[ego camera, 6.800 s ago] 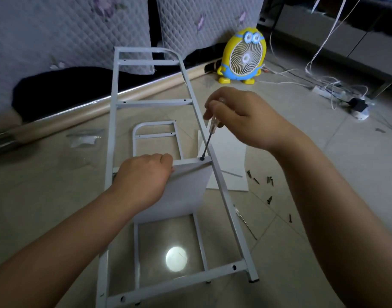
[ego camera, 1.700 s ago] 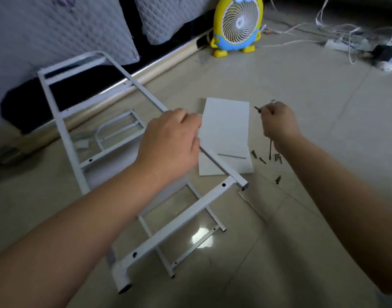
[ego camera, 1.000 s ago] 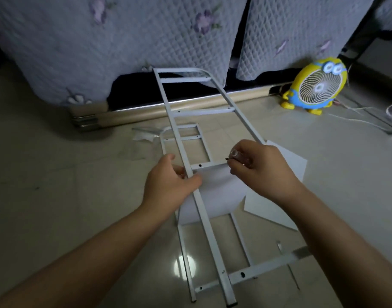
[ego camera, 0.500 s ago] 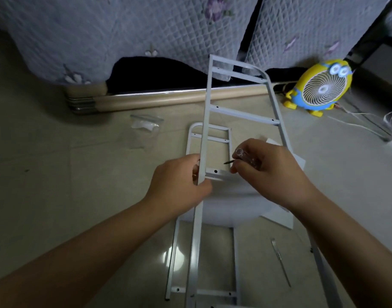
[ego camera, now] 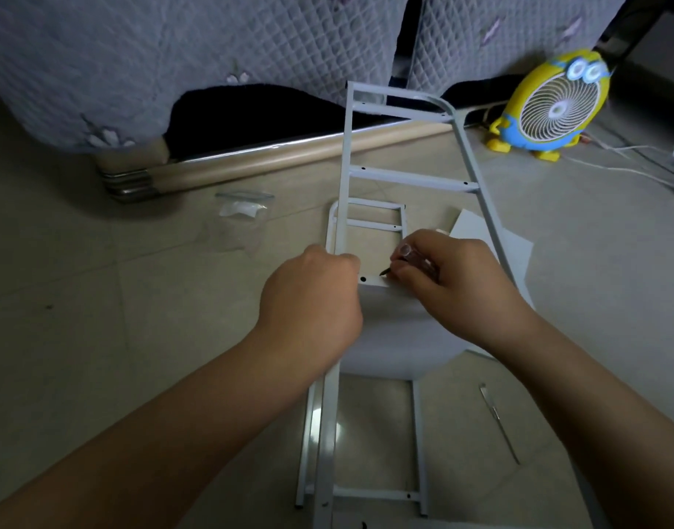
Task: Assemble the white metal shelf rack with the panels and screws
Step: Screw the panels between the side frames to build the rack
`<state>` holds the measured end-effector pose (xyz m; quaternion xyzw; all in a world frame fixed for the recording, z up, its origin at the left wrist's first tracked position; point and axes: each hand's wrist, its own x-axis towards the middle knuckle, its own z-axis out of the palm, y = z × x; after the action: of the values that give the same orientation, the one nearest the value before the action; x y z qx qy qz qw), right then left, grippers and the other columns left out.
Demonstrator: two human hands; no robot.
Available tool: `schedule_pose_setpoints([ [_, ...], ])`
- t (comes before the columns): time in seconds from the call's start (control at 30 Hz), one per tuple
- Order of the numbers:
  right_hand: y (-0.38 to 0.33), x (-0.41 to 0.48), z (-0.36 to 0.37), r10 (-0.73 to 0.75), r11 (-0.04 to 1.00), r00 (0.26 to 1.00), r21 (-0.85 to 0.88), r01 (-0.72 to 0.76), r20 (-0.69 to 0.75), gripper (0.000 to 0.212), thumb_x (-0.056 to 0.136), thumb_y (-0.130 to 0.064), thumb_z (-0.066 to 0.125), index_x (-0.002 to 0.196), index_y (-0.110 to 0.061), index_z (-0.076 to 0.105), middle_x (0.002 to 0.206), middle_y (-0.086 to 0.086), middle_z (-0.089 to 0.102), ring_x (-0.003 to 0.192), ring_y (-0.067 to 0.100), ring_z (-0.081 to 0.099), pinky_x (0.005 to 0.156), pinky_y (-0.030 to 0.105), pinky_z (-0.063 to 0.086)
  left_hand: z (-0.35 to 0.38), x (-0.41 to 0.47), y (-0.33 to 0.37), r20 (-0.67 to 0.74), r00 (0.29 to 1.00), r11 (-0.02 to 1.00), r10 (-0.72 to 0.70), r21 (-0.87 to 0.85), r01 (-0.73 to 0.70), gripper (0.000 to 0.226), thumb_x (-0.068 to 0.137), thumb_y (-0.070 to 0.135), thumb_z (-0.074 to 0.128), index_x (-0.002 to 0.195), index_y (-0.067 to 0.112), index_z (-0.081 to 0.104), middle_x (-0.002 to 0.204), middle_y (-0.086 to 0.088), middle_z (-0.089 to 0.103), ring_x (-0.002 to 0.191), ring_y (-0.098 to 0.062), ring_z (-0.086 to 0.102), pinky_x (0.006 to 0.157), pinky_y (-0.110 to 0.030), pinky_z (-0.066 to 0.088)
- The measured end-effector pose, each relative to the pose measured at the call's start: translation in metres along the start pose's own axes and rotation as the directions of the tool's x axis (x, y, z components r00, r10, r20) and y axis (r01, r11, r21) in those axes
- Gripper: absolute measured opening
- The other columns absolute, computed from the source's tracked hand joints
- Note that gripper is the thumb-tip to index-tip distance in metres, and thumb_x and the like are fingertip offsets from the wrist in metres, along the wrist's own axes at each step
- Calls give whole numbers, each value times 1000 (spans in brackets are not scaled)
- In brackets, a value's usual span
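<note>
At the near edge, the long axis of the upper side frame (ego camera: 412, 180) is seen running away from the viewer, its rounded top end pointing toward the bed. It is held above the lower side frame (ego camera: 418, 433), which is laid flat on the tiled floor (ego camera: 98, 299) along the same line. To the right, a thin metal tool (ego camera: 497, 420) is left lying on the tiles. A white panel (ego camera: 396, 337) is stood on edge between the two frames.

The left rail of the upper frame is gripped by the left hand (ego camera: 312, 299), fingers curled round it. A dark screw (ego camera: 384, 271) is pinched at the fingertips of the right hand (ego camera: 454, 284), its tip aimed left and down at a hole (ego camera: 363, 279) in the crossbar (ego camera: 377, 281), just beside it and not inserted. The clear handle of a screwdriver (ego camera: 406, 249) is tucked in the same hand.

Farther off, a spare panel (ego camera: 476, 231) and a plastic bag (ego camera: 240, 210) are seen on the floor. Beyond them a wooden bed rail (ego camera: 289, 152), a yellow fan (ego camera: 553, 105) and a quilt (ego camera: 175, 51) are found.
</note>
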<state>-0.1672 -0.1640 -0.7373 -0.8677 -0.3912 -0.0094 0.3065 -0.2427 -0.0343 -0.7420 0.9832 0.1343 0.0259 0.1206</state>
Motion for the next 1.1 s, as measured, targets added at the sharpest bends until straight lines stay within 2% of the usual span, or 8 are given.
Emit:
schedule_pose_setpoints([
  [0.37, 0, 0, 0, -37, 998, 999, 41, 37, -5, 21, 77, -17, 55, 80, -3, 69, 74, 8, 69, 80, 10, 53, 65, 12, 37, 9, -7, -5, -77, 997, 994, -9, -112, 0, 24, 92, 23, 43, 112, 21, 55, 90, 1, 42, 91, -23, 54, 66, -25, 33],
  [0.53, 10, -6, -31, 44, 993, 993, 113, -31, -111, 12, 75, -14, 55, 79, -12, 66, 61, -10, 56, 57, -3, 51, 55, 5, 35, 3, -10, -5, -57, 997, 999, 49, 0, -49, 25, 93, 24, 44, 113, 22, 58, 114, 0, 46, 98, -18, 48, 62, -26, 31],
  [0.6, 42, -14, -60, 240, 963, 935, 184, -196, -260, 11, 75, -18, 53, 83, -18, 61, 64, -12, 57, 50, -6, 50, 55, 8, 35, 0, -11, -6, -84, 993, 994, 81, 85, -74, 21, 86, 15, 55, 106, 16, 63, 116, -6, 48, 100, -25, 49, 60, -28, 33],
  [0.67, 92, -33, -78, 455, 890, 814, 203, -408, -361, 12, 79, -17, 55, 86, -12, 62, 67, -5, 60, 48, -3, 51, 56, 17, 36, 5, -9, -3, -112, 974, 966, 197, 194, -173, 22, 61, -3, 63, 81, 5, 68, 95, -18, 58, 83, -36, 57, 55, -34, 41],
  [0.77, 161, -83, -61, 788, 611, 573, 174, -772, -224, 15, 86, -9, 53, 89, 1, 64, 81, 16, 65, 54, 16, 48, 57, 29, 39, 9, -6, 14, -60, 951, 902, 302, 340, -265, 16, 54, 3, 41, 55, 1, 57, 55, -18, 53, 55, -33, 55, 51, -32, 45],
  [0.83, 186, -116, -29, 881, 471, 468, 35, -881, -70, 15, 87, -8, 52, 76, -3, 61, 87, 21, 66, 62, 24, 50, 63, 31, 41, 11, -4, 22, 1, 946, 840, 325, 460, -288, 14, 50, 9, 42, 50, 5, 55, 45, -11, 51, 47, -27, 54, 48, -24, 42],
  [0.93, 203, -146, 18, 912, 407, 401, -65, -911, 88, 20, 86, -3, 50, 67, -5, 56, 83, 20, 62, 68, 25, 54, 66, 30, 43, 19, -5, 28, 61, 959, 793, 275, 549, -263, 11, 39, 15, 54, 49, 16, 58, 45, -1, 54, 45, -19, 55, 49, -18, 40],
  [1.1, 216, -155, 55, 917, 398, 388, -192, -897, 93, 20, 88, -4, 49, 100, 6, 62, 105, 22, 62, 97, 33, 56, 75, 29, 38, 33, -11, 36, 21, 955, 840, 296, 469, -271, 32, 36, 26, 81, 58, 14, 61, 51, -4, 57, 46, -21, 56, 52, -21, 42],
])
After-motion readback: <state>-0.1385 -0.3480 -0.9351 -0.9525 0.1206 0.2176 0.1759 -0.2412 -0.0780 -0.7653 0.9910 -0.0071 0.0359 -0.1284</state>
